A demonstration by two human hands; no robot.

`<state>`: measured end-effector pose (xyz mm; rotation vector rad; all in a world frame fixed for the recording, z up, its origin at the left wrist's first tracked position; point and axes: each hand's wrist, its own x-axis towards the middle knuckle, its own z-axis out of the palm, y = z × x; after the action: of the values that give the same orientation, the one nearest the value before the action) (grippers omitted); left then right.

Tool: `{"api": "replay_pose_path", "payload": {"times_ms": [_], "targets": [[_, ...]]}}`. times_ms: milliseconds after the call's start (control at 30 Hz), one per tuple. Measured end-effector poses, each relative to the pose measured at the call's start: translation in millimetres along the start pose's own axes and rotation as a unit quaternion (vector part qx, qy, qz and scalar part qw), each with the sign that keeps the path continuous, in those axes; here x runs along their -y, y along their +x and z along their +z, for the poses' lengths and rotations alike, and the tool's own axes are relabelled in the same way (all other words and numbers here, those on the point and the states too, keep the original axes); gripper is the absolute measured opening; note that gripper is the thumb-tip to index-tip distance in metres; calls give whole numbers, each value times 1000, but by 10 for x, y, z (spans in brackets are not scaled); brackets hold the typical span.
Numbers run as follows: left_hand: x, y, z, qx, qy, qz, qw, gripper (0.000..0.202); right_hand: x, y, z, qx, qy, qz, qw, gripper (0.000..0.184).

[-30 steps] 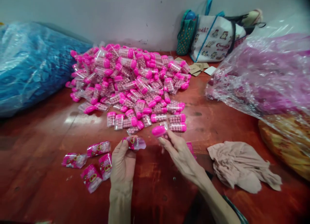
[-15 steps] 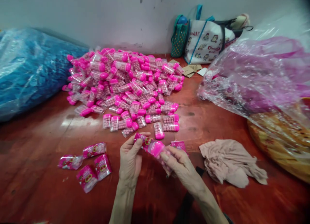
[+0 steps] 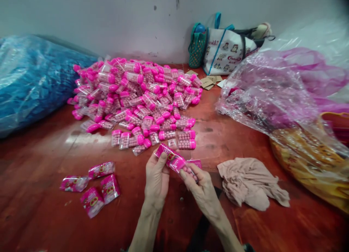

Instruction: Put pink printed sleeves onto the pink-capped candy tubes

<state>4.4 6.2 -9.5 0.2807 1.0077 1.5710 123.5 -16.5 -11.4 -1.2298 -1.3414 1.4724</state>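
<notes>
Two hands at work on one bead-filled bottle (image 3: pixel 188 170), partly inside a printed sleeve (image 3: pixel 172 157) just below centre.
The left hand (image 3: pixel 157 175) pinches the sleeve's 10 o'clock end; the right hand (image 3: pixel 200 186) grasps the bottle at 4 o'clock. Best to keep both in one line and push evenly, lest the sleeve crease. Half a second ago the pink cap showed at the sleeve's mouth; now print covers it and only the bottle's body protrudes. Four printed packs (image 3: pixel 109 188) lie unmoved toward 8 o'clock.
</notes>
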Motion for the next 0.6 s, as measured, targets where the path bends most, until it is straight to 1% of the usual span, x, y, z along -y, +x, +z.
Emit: {"api": "replay_pose_path", "payload": {"times_ms": [100,233,300,433,500,600], "targets": [[85,-46,39,-6,-18,-37,999,24,-27,-1,28,-17,-28,-19,999,22],[151,-117,67,5,-1,-84,996,21,-68,-10,38,-35,-59,-29,997,18],[160,-130,68,12,13,-85,996,23,-75,-18,49,-39,-61,-27,997,18],[130,-114,45,65,25,-98,993,33,-52,-32,77,-35,-33,-18,999,20],[100,-101,31,78,29,-104,991,37,-44,-34,86,-30,-11,-17,999,22],[74,-98,23,87,39,-109,989,32,-59,-36,101,-31,11,-16,999,24]]}}
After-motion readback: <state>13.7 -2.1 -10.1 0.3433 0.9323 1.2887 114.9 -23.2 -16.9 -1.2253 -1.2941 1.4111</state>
